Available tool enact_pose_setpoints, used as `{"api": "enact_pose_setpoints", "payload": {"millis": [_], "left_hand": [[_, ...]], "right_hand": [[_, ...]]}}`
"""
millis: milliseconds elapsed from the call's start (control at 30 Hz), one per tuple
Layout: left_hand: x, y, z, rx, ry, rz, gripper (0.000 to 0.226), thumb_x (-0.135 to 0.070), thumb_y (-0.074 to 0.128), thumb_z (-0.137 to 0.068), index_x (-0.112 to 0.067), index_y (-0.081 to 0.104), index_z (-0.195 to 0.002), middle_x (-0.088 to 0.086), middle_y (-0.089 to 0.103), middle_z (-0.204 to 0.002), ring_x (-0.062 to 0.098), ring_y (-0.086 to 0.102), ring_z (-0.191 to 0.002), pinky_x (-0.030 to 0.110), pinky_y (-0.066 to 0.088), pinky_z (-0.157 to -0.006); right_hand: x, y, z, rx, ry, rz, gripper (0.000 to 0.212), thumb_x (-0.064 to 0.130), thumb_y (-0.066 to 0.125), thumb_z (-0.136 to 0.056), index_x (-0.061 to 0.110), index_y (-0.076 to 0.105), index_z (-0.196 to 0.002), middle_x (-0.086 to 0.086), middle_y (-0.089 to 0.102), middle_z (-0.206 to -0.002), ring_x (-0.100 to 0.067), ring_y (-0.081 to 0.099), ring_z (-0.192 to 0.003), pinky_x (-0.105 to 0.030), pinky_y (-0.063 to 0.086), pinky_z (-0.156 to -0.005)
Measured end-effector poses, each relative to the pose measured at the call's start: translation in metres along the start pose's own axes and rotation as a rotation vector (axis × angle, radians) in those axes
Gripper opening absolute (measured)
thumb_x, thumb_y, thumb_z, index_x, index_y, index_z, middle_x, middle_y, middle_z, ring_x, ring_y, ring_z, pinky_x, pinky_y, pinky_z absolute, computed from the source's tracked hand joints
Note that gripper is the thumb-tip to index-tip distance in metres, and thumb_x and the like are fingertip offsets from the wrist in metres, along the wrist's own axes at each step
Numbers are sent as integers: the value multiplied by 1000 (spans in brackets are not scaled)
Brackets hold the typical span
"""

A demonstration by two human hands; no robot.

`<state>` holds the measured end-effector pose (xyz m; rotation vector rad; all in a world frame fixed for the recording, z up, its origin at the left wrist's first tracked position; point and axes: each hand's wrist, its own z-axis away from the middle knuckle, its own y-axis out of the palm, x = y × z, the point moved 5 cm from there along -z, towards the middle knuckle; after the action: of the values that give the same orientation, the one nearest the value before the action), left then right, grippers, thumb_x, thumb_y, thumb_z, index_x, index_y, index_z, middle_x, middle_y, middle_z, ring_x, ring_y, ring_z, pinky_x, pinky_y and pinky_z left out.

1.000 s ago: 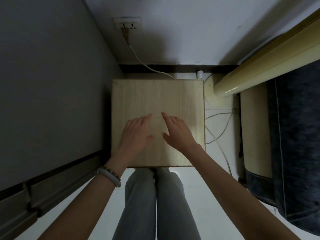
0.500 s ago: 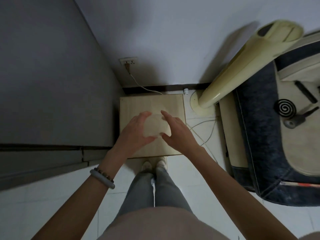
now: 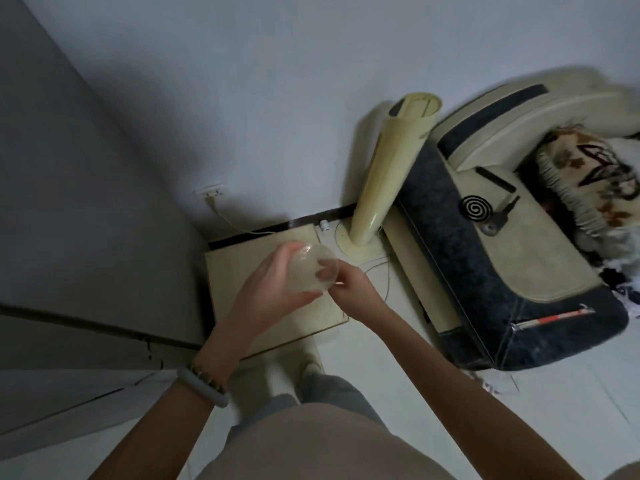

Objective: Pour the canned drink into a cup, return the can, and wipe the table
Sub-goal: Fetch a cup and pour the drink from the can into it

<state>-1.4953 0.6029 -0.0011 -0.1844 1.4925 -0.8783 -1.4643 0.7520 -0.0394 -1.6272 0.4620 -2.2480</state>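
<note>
The fingers [image 3: 323, 273] of the right hand [image 3: 349, 289] curl over the near rim of a clear cup [image 3: 313, 271], their tips showing through the plastic, while the left hand [image 3: 273, 289] cradles the cup from its nine o'clock side — thumb under it, fingers wrapped round the far wall. Both hands are closed on the cup, which is tilted, mouth turned toward the right hand, and held in the air above the bench [image 3: 235, 271] rather than standing on it. Whether anything is in the cup I cannot tell; it looks pale and see-through.

On the left wrist sit a grey bangle [image 3: 202, 388] and a beaded bracelet [image 3: 207, 374] just beside it. Both forearms are bare and reach in from six o'clock.

The bench is a small, light wooden top set in the corner of the room, its bare surface showing round the hands. The person's feet [image 3: 311, 365] stand at its near edge on the white floor [image 3: 433, 393]. At twelve o'clock of the bench a wall socket [image 3: 211, 192] has a plug in it — its pale cord [image 3: 232, 223] trails down behind the bench. At two o'clock stands a cream tower fan [image 3: 388, 181] on a round base. Further round, at three o'clock, a dark blue and cream sofa [image 3: 485, 271] carries a black mosquito coil [image 3: 476, 209] on its arm and a patterned blanket [image 3: 588, 174] on the seat.
</note>
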Motion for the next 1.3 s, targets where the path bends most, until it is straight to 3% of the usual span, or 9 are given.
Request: {"api": "enact_pose_setpoints", "payload": {"millis": [100,333,433,533,767,967,1133,1300], "left_hand": [[-19,9,16,58,85,-17,81,-61,71,-56,-30,40,-124,-13,52,-118,5,51,-104,23,42,-81],[-36,42,73,273,254,-40,78,-34,83,-64,-28,38,-128,-14,48,-127,6,46,-112,24,42,-89],[-40,60,104,363,309,-30,78,-32,84,-64,-31,39,-127,-11,50,-132,10,46,-119,31,44,-97],[-48,77,136,454,361,-31,76,-32,84,-64,-32,40,-126,-14,50,-132,6,45,-119,26,40,-96],[-92,130,216,661,521,-48,76,-29,87,-61,-31,45,-125,-16,53,-123,4,47,-112,24,40,-94],[-130,190,297,875,689,-26,75,-33,88,-56,-40,50,-120,-20,58,-118,2,51,-109,23,43,-91],[-153,241,386,1031,765,-26,74,-34,89,-55,-38,54,-119,-21,57,-118,-5,49,-109,15,36,-91],[-164,295,494,1161,820,-23,76,-60,77,-45,-48,51,-115,-24,56,-118,0,51,-113,22,39,-97]], "right_hand": [[-5,-7,35,-74,50,-127,37,-7,54,-83,7,60,-117,-3,66,-106,-12,63,-96,-21,51,-85],[-22,3,143,-266,158,-286,45,-16,46,-79,19,57,-106,3,63,-97,-9,60,-91,-16,49,-80],[-28,12,192,-336,189,-319,43,-18,46,-80,9,58,-111,4,62,-93,-1,59,-83,-10,48,-74],[-35,20,242,-426,222,-370,43,-18,46,-80,3,58,-116,5,61,-92,3,58,-81,-7,47,-71],[-63,31,363,-712,330,-524,46,-19,46,-78,2,59,-118,-3,63,-99,-4,59,-84,-7,48,-70],[-95,46,477,-941,412,-618,44,-18,48,-77,2,63,-114,-6,66,-98,-12,60,-87,-17,47,-74],[-120,67,582,-1094,474,-709,40,-17,47,-79,1,62,-112,-5,65,-96,-13,59,-88,-22,46,-77],[-149,97,696,-1204,545,-764,37,-14,47,-82,4,63,-109,0,65,-90,-13,58,-88,-24,46,-79]]}}
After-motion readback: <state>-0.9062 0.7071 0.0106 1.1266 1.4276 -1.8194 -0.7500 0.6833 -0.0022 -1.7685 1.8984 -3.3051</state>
